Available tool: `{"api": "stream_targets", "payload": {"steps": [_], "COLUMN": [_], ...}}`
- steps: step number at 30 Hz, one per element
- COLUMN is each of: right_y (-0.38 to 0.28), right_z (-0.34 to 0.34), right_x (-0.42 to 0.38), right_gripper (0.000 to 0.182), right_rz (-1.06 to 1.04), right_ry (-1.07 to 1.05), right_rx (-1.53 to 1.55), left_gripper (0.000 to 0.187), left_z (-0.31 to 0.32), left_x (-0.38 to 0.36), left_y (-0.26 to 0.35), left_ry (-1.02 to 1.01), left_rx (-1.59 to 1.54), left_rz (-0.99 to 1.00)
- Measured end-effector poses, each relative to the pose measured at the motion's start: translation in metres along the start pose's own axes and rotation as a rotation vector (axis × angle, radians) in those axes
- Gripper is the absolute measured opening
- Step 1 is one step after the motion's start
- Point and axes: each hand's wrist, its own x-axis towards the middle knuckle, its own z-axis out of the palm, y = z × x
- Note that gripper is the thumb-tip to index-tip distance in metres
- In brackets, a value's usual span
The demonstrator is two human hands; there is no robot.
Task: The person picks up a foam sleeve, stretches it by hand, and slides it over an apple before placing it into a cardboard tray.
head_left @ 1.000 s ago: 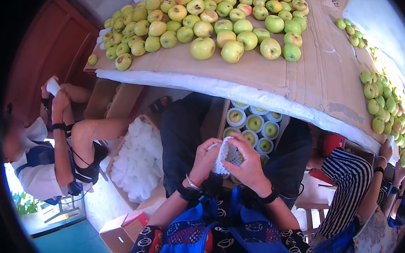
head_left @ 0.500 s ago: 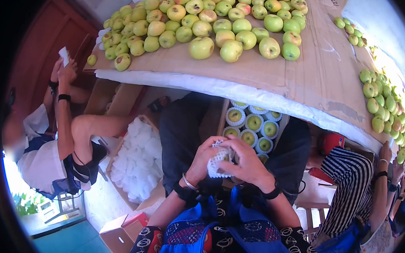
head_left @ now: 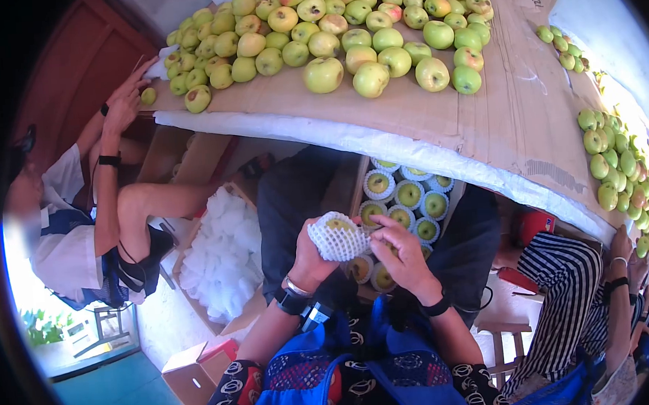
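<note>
My left hand is wrapped round an apple in a white foam net, held above my lap. The net covers most of the fruit, and yellow-green skin shows through its open top. My right hand is at the right side of the apple, its fingertips pinched at the net's edge. Below and beyond my hands, between my legs, a cardboard box holds several green apples in white foam nets.
Loose green apples cover much of the cardboard-topped table ahead. To my left stands a box of white foam nets. A person sits at far left, a hand by the table corner. Striped trousers show another person at right.
The netted apple has turned and passed from between both hands into my left hand, slightly left. My right hand has moved to its edge. The person at left has reached toward the table.
</note>
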Motion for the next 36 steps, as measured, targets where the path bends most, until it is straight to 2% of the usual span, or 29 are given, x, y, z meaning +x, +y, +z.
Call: {"api": "stream_targets", "payload": {"steps": [4,6,7,9,11,14,17,18,19,20,21,23,24,26,27,28,30,31,34,36], "right_y": [-0.010,-0.010,-0.010,-0.011,-0.013,-0.004,0.000,-0.001,-0.005,-0.009,-0.015,-0.024,-0.025,-0.024,-0.020,-0.018,-0.018,-0.010,-0.011,-0.011], "right_z": [0.002,0.005,0.008,0.013,0.018,0.024,0.029,0.029,0.029,0.028,0.027,0.026,0.025,0.021,0.012,0.013,0.013,0.017,0.033,0.039], "right_x": [0.000,0.003,0.004,0.004,0.006,0.007,0.006,0.007,0.008,0.008,0.008,0.006,0.004,0.000,-0.001,-0.001,0.002,-0.002,0.001,0.003], "right_gripper": [0.030,0.034,0.035,0.035,0.034,0.032,0.028,0.028,0.025,0.021,0.021,0.024,0.024,0.025,0.045,0.045,0.076,0.103,0.104,0.102], "right_rz": [-0.084,-0.099,-0.109,-0.118,-0.018,-0.130,-0.223,-0.225,-0.314,-0.401,-0.400,-0.455,-0.457,-0.330,-0.204,-0.202,-0.129,-0.108,-0.021,-0.043], "right_ry": [-0.038,-0.041,-0.032,-0.026,-0.006,0.010,0.068,0.068,0.091,0.115,0.115,0.040,0.040,0.198,0.196,0.196,0.215,0.110,0.132,0.134], "right_rx": [-0.129,-0.189,-0.230,-0.272,-0.141,-0.239,-0.282,-0.282,-0.385,-0.488,-0.488,-0.367,-0.368,-0.231,-0.205,-0.206,-0.064,-0.099,-0.005,-0.088], "left_gripper": [0.033,0.029,0.026,0.025,0.025,0.028,0.028,0.030,0.031,0.031,0.028,0.031,0.031,0.044,0.046,0.046,0.046,0.041,0.032,0.031], "left_z": [-0.030,-0.030,-0.022,-0.025,-0.031,-0.044,-0.045,-0.033,-0.027,-0.027,-0.029,-0.042,-0.034,-0.020,-0.017,-0.013,-0.002,-0.001,0.010,0.013], "left_x": [0.010,0.013,0.010,0.013,0.015,0.020,0.020,0.015,0.013,0.013,0.014,0.014,0.013,0.010,0.007,0.004,0.004,0.005,-0.001,-0.004], "left_y": [-0.005,-0.012,-0.016,-0.018,-0.019,-0.024,-0.023,-0.020,-0.018,-0.017,-0.017,-0.015,-0.012,-0.004,-0.002,-0.003,-0.006,-0.008,-0.017,-0.021], "left_ry": [0.017,0.258,0.299,0.296,0.297,0.309,0.250,0.211,0.170,0.170,0.134,0.125,0.124,-0.029,-0.088,-0.087,-0.059,-0.094,-0.142,-0.143], "left_rx": [-0.003,0.168,0.203,0.313,0.424,0.497,0.431,0.292,0.154,0.154,0.198,0.316,0.316,0.022,0.030,0.029,0.059,0.115,0.234,0.251], "left_rz": [0.068,0.183,0.229,0.258,0.298,0.400,0.408,0.335,0.264,0.266,0.316,0.381,0.382,0.265,0.242,0.241,0.217,0.208,0.210,0.193]}}
